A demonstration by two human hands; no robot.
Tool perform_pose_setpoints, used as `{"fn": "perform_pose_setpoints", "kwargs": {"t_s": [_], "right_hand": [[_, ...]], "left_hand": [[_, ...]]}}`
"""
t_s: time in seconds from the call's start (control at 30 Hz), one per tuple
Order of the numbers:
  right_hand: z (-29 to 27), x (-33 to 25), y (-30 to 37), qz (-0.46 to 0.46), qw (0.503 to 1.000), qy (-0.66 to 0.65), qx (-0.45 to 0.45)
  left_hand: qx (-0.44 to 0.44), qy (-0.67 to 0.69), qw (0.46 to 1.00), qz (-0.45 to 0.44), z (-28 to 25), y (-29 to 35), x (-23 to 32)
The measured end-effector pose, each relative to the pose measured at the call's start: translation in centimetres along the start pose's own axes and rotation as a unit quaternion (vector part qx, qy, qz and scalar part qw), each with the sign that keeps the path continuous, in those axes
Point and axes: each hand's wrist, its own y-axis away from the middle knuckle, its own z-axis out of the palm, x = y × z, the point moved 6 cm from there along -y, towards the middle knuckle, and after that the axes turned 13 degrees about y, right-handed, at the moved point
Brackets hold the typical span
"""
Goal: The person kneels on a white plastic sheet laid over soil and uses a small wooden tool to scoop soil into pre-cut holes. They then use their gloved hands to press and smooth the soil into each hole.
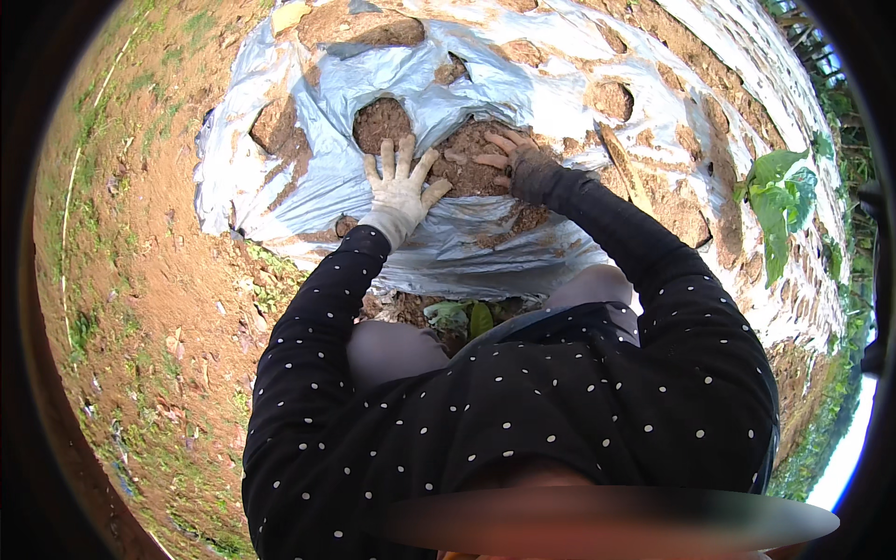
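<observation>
My left hand (397, 191), in a pale soil-stained glove, lies with its fingers spread on the silvery plastic sheet (327, 140). Its fingertips are beside a round hole of bare brown soil (383, 123). Across a larger opening, my right hand (516, 161) reaches onto the loose soil (478, 173) with its fingers apart; nothing shows in them. A dark covering wraps its wrist and part of the back of the hand. Right of that hand, a long narrow tan piece (623, 168), apparently wood, lies slanted on the sheet.
More soil-filled holes dot the sheeted bed, and soil is scattered over the plastic. A leafy green plant (779, 201) stands at the right. Small leaves (467, 317) show between my knees, below the sheet's near edge. Bare reddish ground (159, 252) with sparse weeds lies left.
</observation>
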Motion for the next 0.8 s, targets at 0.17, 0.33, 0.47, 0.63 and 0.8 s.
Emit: {"fn": "perform_pose_setpoints", "kwargs": {"t_s": [0.17,0.33,0.47,0.63,0.8], "right_hand": [[0.4,-0.4,-3.2,0.154,0.982,-0.1,0.036],[1.6,-2.3,-2.7,0.011,0.993,-0.115,0.037],[0.0,2.2,-2.6,0.163,0.972,-0.135,0.104],[-2.2,-0.5,-6.3,0.063,0.987,-0.15,0.01],[-0.6,-1.5,-3.1,0.092,0.987,-0.095,0.091]], "left_hand": [[-0.034,0.013,0.998,-0.042,-1.5,-0.8,1.4],[0.005,-0.026,0.999,-0.031,-3.2,-2.5,4.1],[0.0,-0.073,0.997,-0.032,-1.9,-3.2,5.6],[-0.01,-0.097,0.992,-0.081,-0.9,-2.8,5.7],[0.02,0.006,0.982,-0.19,0.6,-3.0,4.5]]}}
